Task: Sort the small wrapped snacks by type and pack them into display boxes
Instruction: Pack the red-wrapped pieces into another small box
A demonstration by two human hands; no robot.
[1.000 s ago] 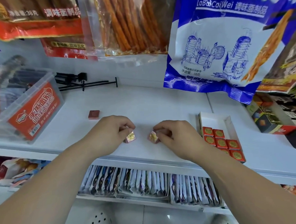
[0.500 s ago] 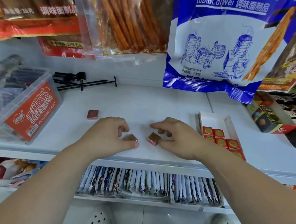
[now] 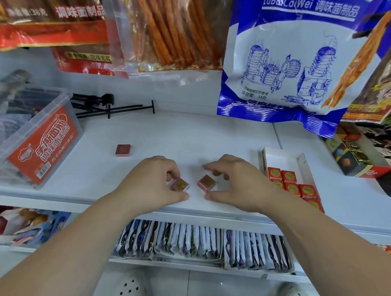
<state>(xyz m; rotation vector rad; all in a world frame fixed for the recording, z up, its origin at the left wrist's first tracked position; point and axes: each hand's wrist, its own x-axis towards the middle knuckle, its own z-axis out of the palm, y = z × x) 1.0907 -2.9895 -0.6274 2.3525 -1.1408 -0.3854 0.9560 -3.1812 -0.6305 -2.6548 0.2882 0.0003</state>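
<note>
Two small square snacks in reddish foil lie on the white shelf top near its front edge. My left hand point(image 3: 154, 184) pinches the left snack point(image 3: 180, 185) between thumb and fingers. My right hand point(image 3: 235, 182) pinches the right snack point(image 3: 206, 182) the same way. A third red wrapped snack point(image 3: 123, 150) lies alone further back on the left. To the right stands a white display box point(image 3: 283, 160) with several red snacks point(image 3: 291, 185) packed in its near half.
A clear plastic tub point(image 3: 33, 142) with a red label stands at the left. Black metal hooks point(image 3: 111, 107) lie at the back. Large snack bags point(image 3: 287, 52) hang overhead. Dark boxes point(image 3: 358, 162) sit at the right. Sachets point(image 3: 195, 240) fill the shelf below.
Both snacks were tilted up showing gold foil, then were turned over and now lie flat under my fingers with their printed faces up. The hands stayed in place.
</note>
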